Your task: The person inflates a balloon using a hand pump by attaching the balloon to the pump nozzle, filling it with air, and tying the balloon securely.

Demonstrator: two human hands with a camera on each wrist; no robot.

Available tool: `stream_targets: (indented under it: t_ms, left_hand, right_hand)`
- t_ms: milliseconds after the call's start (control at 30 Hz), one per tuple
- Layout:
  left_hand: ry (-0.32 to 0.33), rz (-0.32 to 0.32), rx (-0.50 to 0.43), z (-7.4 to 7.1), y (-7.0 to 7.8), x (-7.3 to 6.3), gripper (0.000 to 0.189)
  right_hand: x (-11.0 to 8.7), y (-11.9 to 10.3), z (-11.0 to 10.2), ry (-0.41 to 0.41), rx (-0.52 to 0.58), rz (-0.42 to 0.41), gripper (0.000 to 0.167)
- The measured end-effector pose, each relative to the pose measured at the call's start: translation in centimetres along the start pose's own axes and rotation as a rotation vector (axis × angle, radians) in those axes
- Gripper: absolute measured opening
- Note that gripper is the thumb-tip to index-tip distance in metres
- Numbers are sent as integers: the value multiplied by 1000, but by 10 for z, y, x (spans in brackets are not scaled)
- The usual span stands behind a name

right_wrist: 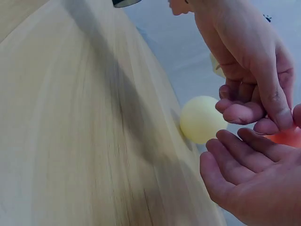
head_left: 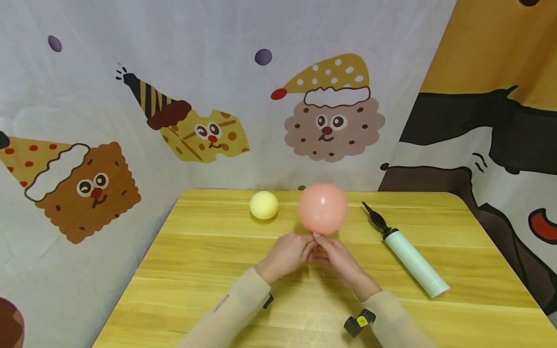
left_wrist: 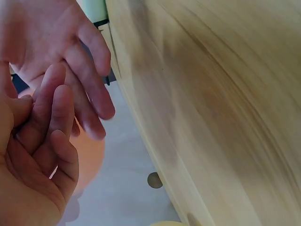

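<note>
A round pink balloon [head_left: 323, 209] stands upright above both hands, its neck hidden among the fingers. My left hand [head_left: 288, 255] pinches it at the neck between thumb and index finger, the other fingers curled, as the right wrist view shows. My right hand [head_left: 341, 261] meets it from the other side, thumb and index finger at the balloon's base. In the left wrist view the remaining fingers of the right hand [left_wrist: 70, 61] are loosely extended. A part of the balloon [left_wrist: 91, 157] shows behind the hands there.
A small yellow balloon [head_left: 263, 205] lies near the table's back edge, left of the pink one. To the right lies a hand pump [head_left: 415, 263] with a pale green barrel and black nozzle. Behind the wooden table [head_left: 196, 251] hangs a printed cloth [head_left: 243, 29].
</note>
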State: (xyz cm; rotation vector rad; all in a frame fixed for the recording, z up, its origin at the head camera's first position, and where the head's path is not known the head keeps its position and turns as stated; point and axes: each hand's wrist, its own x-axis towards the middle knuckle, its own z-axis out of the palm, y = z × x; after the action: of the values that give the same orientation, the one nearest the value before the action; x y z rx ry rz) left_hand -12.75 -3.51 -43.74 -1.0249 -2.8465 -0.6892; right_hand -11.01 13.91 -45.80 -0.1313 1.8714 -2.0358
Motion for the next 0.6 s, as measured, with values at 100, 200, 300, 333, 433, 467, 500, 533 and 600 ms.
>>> stream_targets:
  t_ms: [100, 200, 300, 333, 433, 467, 500, 533, 600]
  left_hand:
    - [2, 0, -5, 1, 2, 1, 22]
    - [7, -9, -25, 3, 3, 0, 21]
    - [18, -20, -63, 5, 3, -2, 23]
    - [22, -25, -80, 6, 3, -3, 24]
    - [35, -33, -117, 10, 2, -5, 29]
    - [39, -33, -126, 12, 2, -6, 30]
    - [44, -32, -134, 13, 1, -6, 30]
    - [48, -31, -149, 15, 1, -7, 31]
    - [56, -25, -181, 16, 0, -9, 31]
  right_hand:
    - [1, 0, 0, 21, 28, 12, 40]
    - [3, 1, 0, 68, 50, 12, 39]
    - [4, 1, 0, 119, 74, -5, 37]
    - [4, 1, 0, 134, 84, -12, 36]
    - [3, 1, -1, 143, 114, -31, 34]
    - [3, 1, -1, 140, 126, -35, 34]
    - [3, 1, -2, 138, 136, -37, 35]
    - [3, 1, -3, 135, 145, -40, 34]
    - [2, 2, -4, 127, 158, -39, 33]
